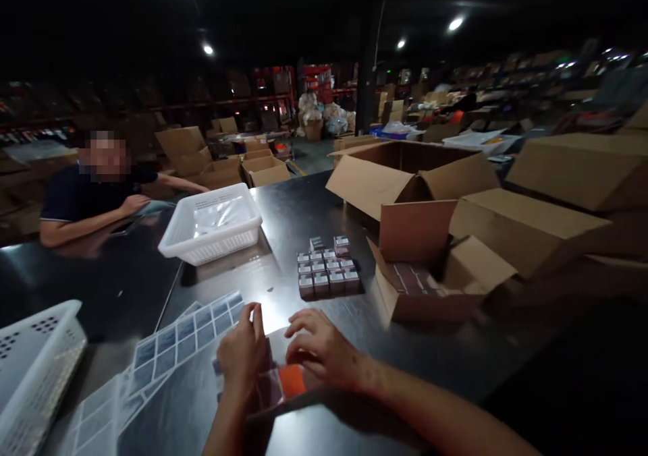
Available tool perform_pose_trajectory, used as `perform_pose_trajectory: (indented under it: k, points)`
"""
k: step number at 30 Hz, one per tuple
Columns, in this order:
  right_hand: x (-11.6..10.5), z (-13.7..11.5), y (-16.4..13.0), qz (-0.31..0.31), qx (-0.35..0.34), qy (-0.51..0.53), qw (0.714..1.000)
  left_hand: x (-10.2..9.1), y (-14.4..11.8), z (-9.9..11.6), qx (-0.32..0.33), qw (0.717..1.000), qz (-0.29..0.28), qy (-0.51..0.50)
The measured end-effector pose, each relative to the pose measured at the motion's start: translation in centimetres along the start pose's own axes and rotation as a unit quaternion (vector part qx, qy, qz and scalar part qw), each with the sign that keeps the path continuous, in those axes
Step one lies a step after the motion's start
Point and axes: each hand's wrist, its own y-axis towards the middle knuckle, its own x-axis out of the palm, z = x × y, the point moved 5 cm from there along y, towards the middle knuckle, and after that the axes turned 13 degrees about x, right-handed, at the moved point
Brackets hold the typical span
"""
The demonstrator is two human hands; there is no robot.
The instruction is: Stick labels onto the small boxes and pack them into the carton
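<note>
I have my right fingers (304,322) curled and parted over the small boxes (270,386) directly beneath them, but from this feed can't tell whether my left fingers (258,319), alongside, pinch any.

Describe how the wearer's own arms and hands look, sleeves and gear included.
The left hand and right hand are bare, with no gloves visible. Both forearms are uncovered as far as the view shows, without sleeves, watch or cables; any rings are unclear.
</note>
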Motion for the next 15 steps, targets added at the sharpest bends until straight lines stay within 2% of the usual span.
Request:
perform_pose_trajectory:
  k: [3, 5, 7, 10, 12, 15]
  points:
    - [-3.5, 2.0, 2.4, 0.093, 0.096, 0.003, 0.991, 0.2, 0.3, -0.4, 0.013, 1.0, -0.022, 0.013]
    - [-6.0, 4.3, 4.8, 0.171, 0.175, -0.036, 0.969, 0.4, 0.3, -0.2, 0.033, 0.999, -0.033, 0.002]
    - [-7.8, 6.9, 7.1, 0.22, 0.275, -0.102, 0.93, 0.6, 0.2, 0.3, 0.055, 0.997, -0.038, -0.024]
    - [-9.3, 10.2, 9.8, 0.234, 0.406, -0.186, 0.864, 0.9, -0.2, 1.0, 0.095, 0.993, -0.037, -0.066]
    - [-9.8, 11.3, 10.9, 0.228, 0.429, -0.19, 0.853, 1.1, -0.3, 1.4, 0.125, 0.986, -0.032, -0.103]
    - [-9.7, 11.3, 11.1, 0.225, 0.402, -0.166, 0.872, 1.1, -0.3, 1.5, 0.146, 0.972, -0.015, -0.185]
